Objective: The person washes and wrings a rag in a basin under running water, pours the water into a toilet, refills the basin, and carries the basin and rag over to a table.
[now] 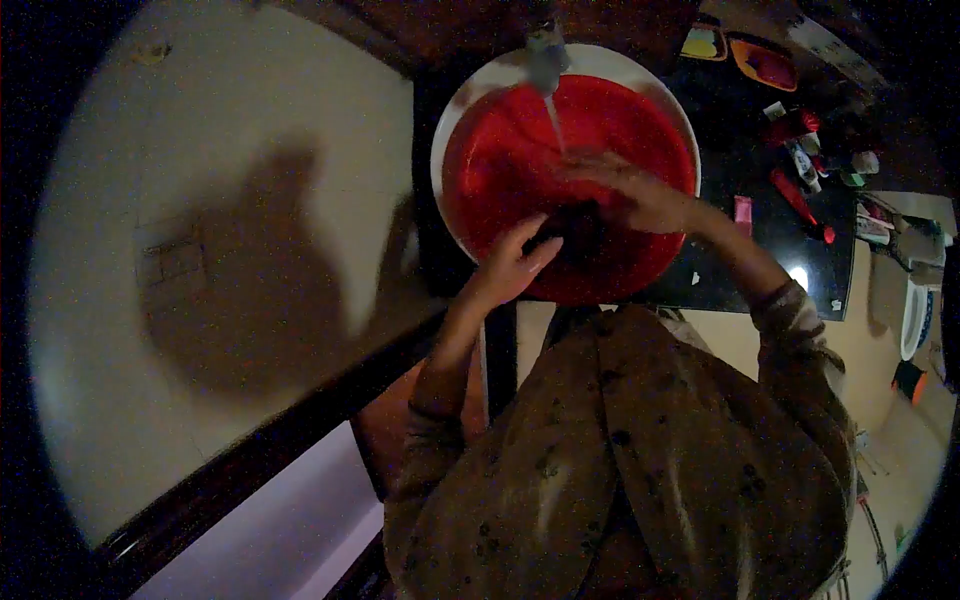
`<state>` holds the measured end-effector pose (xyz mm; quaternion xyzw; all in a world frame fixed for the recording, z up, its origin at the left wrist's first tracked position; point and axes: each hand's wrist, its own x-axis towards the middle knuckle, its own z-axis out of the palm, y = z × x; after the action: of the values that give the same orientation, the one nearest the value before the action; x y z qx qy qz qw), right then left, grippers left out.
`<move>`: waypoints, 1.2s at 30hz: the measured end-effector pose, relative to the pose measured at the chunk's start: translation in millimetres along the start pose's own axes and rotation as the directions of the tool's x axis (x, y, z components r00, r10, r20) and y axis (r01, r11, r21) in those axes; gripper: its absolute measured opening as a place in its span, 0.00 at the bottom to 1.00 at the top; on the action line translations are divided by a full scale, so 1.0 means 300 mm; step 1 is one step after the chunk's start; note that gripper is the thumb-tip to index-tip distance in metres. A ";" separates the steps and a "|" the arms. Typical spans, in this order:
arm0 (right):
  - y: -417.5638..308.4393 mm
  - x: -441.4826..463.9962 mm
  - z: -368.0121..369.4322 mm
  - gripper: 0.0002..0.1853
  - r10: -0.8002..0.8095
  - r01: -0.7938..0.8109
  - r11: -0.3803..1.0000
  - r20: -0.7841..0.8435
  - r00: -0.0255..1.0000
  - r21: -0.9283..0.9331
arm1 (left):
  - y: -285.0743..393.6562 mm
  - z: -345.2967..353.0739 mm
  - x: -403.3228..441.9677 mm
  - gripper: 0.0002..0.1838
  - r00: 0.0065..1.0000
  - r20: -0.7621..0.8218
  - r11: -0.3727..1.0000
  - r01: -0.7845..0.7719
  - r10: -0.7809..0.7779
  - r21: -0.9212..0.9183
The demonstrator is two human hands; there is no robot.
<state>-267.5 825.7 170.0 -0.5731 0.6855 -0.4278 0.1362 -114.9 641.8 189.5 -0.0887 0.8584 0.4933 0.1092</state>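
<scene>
A round red basin [475, 170] sits inside a white sink [437, 165]. From the faucet [546, 58] a thin stream of water [555, 120] falls into it. My left hand [512, 265] is at the basin's near left rim, its visible fingers apart. My right hand [635, 195] reaches over the basin from the right, with fingers stretched towards the stream. Between the hands lies a dark patch [578, 225]; I cannot make out whether it is a wet cloth or a shadow.
The black countertop [715, 275] holds a pink packet [743, 215], a red tube [795, 200] and several small bottles and tubes to the right. Two small dishes, one yellow [704, 43] and one orange-rimmed [763, 65], are at the back. A tiled wall [280, 90] stands left.
</scene>
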 end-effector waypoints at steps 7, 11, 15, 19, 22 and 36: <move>0.008 0.047 -0.092 0.19 0.200 -0.249 0.966 0.423 0.884 0.064 | 0.048 -0.133 -0.021 0.20 0.989 0.051 0.980 -0.148 0.142 0.135; 0.036 0.013 -0.147 0.14 0.159 -0.170 0.978 0.095 0.983 0.120 | 0.036 -0.182 -0.004 0.18 0.981 -0.126 0.952 -0.108 0.149 0.286; -0.038 0.060 -0.232 0.13 0.135 -0.139 0.975 -0.033 0.990 -0.173 | 0.108 -0.233 0.032 0.15 0.937 -0.206 0.869 -0.160 0.283 0.468; -0.120 0.039 -0.245 0.16 0.221 -0.249 0.926 -0.126 0.967 -0.285 | 0.092 -0.225 0.056 0.14 0.874 -0.190 0.761 -0.261 0.448 0.595; 0.097 -0.111 -0.087 0.18 0.114 -0.098 0.887 0.008 0.993 -0.452 | -0.056 -0.137 0.080 0.14 0.909 -0.054 0.661 -0.259 0.414 0.704; 0.304 -0.206 0.182 0.17 0.682 -0.419 0.682 0.314 0.660 -0.599 | -0.200 -0.171 0.072 0.09 0.959 -0.201 0.917 0.110 -0.199 -0.383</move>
<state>-272.6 855.9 51.0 -0.4354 0.8501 -0.0111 0.2959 -125.0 566.4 159.1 -0.2334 0.7475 0.6213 0.0269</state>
